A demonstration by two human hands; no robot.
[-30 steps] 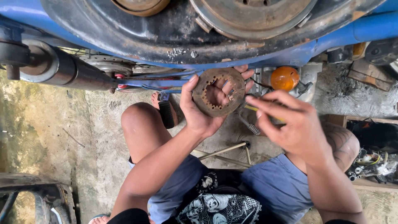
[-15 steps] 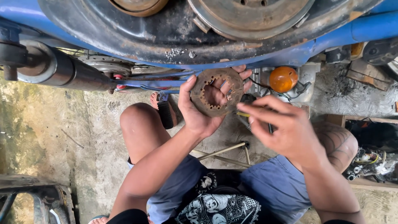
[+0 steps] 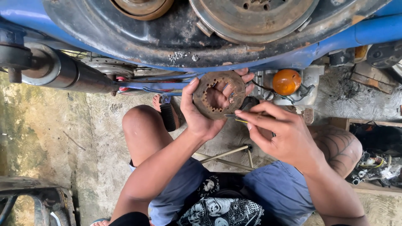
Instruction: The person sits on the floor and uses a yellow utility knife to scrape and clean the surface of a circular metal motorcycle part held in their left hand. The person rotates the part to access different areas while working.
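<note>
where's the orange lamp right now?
Head view, upper right of centre: the orange lamp sits on the grey bracket under the blue frame, just right of the rusty ring held in the left hand.

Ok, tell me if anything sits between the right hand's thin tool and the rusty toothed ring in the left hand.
Nothing visible does. The left hand holds the rusty toothed ring up in open air, its fingers showing through the centre hole. The right hand pinches a thin tool whose tip already reaches the ring's lower edge, with no other part crossing that spot.

Probably a repair workshop: greasy blue vehicle underside [image 3: 209, 50], scattered parts [image 3: 377, 167], concrete floor [image 3: 54, 138].
</note>
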